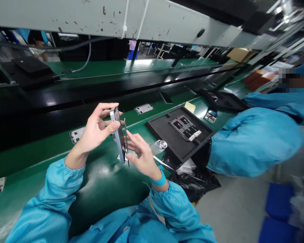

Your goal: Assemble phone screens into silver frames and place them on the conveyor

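My left hand (pixel 95 130) is closed around the upper part of a smartphone body (pixel 119 138) with a silver-blue edge, held upright and nearly edge-on above the bench. Along its right side stands a thin dark-edged panel (pixel 126 135), a narrow gap apart near the top. My right hand (pixel 142 155) has thumb and fingers pinched at the panel's lower part; whether they also touch the phone body is hard to see. Behind my left wrist lies a light grey phone frame plate (pixel 77 134). Another such plate (pixel 144 108) rests beyond the hands.
A black foam tray (pixel 164 130) with several dark phone parts sits to the right, beside a roll of clear tape (pixel 161 144). A black plastic bag (pixel 195 184) hangs at the bench (pixel 101 189) edge. A co-worker's blue sleeve (pixel 253 141) reaches in from the right.
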